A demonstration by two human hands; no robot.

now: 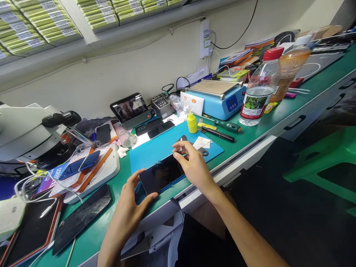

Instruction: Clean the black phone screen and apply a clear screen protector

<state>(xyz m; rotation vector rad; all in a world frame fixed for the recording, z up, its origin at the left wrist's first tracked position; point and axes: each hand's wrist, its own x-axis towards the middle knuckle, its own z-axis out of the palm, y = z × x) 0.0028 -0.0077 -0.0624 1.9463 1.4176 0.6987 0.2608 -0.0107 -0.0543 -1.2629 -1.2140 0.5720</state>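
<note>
A smartphone (161, 173) with a dark, reflective screen is tilted above the front of the blue mat (150, 152). My left hand (128, 200) grips its left end by the edges, thumb on the near side and fingers on the far side. At the opposite end, my right hand (196, 167) is closed, thumb and fingers bent around the phone's far corner. A small pale stick (181, 142) shows by those fingertips; whether they hold it I cannot tell. Just beyond lie a white wipe (202, 143) and a black ring-shaped handle (205, 152).
A yellow dropper bottle (191, 123), a screwdriver (228, 126) and a black pen-like tool (218, 134) stand or lie behind the mat. Further back is a blue heating plate (217, 98). Water bottle (257, 92) at right; microscope (36, 133) and another phone (83, 218) at left.
</note>
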